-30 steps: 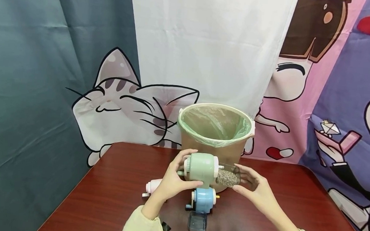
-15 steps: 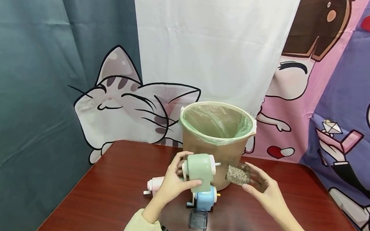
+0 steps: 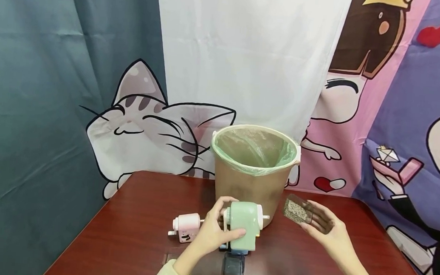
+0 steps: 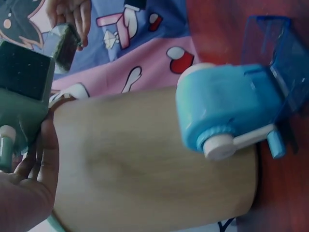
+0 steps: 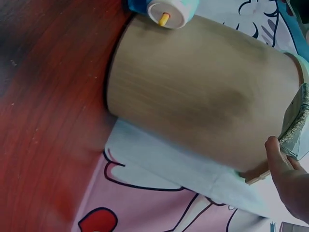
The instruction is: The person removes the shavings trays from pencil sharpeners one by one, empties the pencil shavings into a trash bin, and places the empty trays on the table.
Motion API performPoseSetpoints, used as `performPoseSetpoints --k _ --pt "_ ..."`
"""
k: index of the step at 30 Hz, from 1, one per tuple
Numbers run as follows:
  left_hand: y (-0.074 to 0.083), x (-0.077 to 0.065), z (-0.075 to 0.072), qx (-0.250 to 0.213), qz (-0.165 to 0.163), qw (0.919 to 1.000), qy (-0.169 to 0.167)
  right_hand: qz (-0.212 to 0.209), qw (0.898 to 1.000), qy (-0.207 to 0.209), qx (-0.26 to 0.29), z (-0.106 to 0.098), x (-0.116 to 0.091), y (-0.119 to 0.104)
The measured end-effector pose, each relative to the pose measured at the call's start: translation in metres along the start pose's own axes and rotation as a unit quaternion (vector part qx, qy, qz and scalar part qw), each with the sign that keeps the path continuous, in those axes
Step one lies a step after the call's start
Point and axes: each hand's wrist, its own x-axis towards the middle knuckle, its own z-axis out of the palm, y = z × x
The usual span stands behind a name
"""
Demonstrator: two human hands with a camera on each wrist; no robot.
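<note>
The shavings drawer (image 3: pixel 298 211), full and pulled free, sits pinched in the right hand (image 3: pixel 322 230) just right of the lined bin (image 3: pixel 255 157). The left hand (image 3: pixel 211 235) grips the green sharpener (image 3: pixel 242 224) before the bin. Emptying seems next: lift the drawer over the rim and tip it.

The head view looks forward and slightly down from above the table (image 3: pixel 129 233), taking in both hands in the lower middle of the frame and the bin (image 3: pixel 253 174) at centre before a cartoon backdrop. Each wrist view sits very close and is rolled sideways, so the bin's brown wall (image 4: pixel 154 159) fills most of the frame. All three views share the bin (image 5: pixel 203 92) and the red tabletop.
</note>
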Motion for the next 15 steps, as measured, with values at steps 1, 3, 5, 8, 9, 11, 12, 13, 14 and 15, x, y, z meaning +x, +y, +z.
performPoseSetpoints --k 1,3,5,8,9,11,12,13,14,15 --pt "-0.001 -0.001 0.002 0.003 -0.002 1.0000 -0.008 0.002 1.000 0.000 0.002 -0.001 -0.001 0.001" --pt "-0.004 -0.002 0.007 0.010 -0.011 0.9995 -0.027 0.004 1.000 0.001 0.006 -0.003 -0.003 0.002" --pt "-0.006 -0.003 0.012 0.017 -0.016 0.9987 -0.046 0.003 1.000 0.001 0.011 -0.004 -0.003 0.003" --pt "-0.011 -0.005 0.022 0.031 -0.018 0.9974 -0.063 -0.003 1.000 0.001 0.017 -0.006 -0.004 0.003" --pt "-0.013 -0.006 0.026 0.038 -0.017 0.9969 -0.067 -0.004 1.000 0.002 0.021 -0.007 -0.005 0.003" --pt "-0.016 -0.009 0.035 0.042 -0.015 0.9961 -0.076 -0.005 1.000 0.003 0.019 -0.008 -0.006 0.003" --pt "-0.018 -0.010 0.039 0.048 -0.015 0.9955 -0.081 -0.004 1.000 0.005 0.019 -0.008 -0.006 0.003" --pt "-0.020 -0.011 0.043 0.053 -0.013 0.9949 -0.085 -0.002 1.000 0.007 0.019 -0.009 -0.007 0.003" --pt "-0.021 -0.012 0.048 0.059 -0.011 0.9943 -0.088 0.000 1.000 0.008 0.018 -0.009 -0.007 0.003" --pt "-0.023 -0.012 0.052 0.070 -0.009 0.9936 -0.089 0.003 1.000 0.009 0.016 -0.009 -0.008 0.003"
